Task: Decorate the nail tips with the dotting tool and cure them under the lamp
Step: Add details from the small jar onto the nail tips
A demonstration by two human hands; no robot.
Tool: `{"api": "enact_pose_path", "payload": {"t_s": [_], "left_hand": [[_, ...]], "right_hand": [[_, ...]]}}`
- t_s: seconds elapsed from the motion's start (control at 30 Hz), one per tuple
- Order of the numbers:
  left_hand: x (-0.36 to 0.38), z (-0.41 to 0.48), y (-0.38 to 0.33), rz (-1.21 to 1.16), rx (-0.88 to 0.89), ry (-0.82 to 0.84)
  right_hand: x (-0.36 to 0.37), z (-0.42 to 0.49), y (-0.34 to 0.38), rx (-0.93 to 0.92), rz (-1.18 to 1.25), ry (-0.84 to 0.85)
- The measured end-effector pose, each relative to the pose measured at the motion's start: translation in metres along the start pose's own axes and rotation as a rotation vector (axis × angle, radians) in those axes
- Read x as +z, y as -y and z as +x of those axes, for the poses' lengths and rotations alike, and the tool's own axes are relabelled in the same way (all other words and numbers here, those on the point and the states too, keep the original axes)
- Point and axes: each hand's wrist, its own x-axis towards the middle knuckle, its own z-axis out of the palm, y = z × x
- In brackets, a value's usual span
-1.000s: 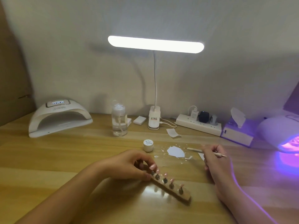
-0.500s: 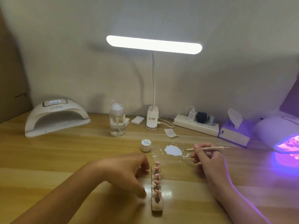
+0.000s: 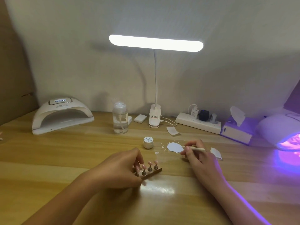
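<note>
At six o'clock, one holder (image 3: 154, 171) bearing four visible nail tips (image 3: 150, 163) is being gripped by the left hand (image 3: 120, 169), one dotting tool (image 3: 198, 149) pinched by the right hand (image 3: 198, 158).

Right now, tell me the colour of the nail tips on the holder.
Pale pink; the nail tips show best in the head view.

Pink nail tips (image 3: 150, 163) stand on wooden holder (image 3: 156, 171); dotting tool (image 3: 197, 149) points left.

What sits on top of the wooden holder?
Pink nail tips on small metal stands. The left hand grips the wooden holder's left end, hiding any others there.
</note>
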Motion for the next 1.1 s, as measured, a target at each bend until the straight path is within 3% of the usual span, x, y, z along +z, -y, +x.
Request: {"api": "enact_pose_path", "payload": {"t_s": [0.2, 0.4, 0.67, 1.0, 1.1], "left_hand": [[0.005, 0.016, 0.01, -0.32, 0.172, -0.058], [0.025, 0.038, 0.006, -0.322, 0.217, -0.115], [0.039, 0.042, 0.006, -0.321, 0.27, -0.292], [0.042, 0.044, 0.008, -0.321, 0.256, -0.3], [0.042, 0.044, 0.007, -0.318, 0.254, -0.3]], "right_hand": [[0.0, 0.008, -0.002, 0.151, 0.325, -0.085], [0.0, 0.019, -0.007, 0.276, 0.35, -0.144], [0.011, 0.032, -0.011, 0.167, 0.166, -0.082], [0.011, 0.033, -0.013, 0.15, 0.172, -0.089], [0.009, 0.032, -0.011, 0.162, 0.307, -0.144]]}}
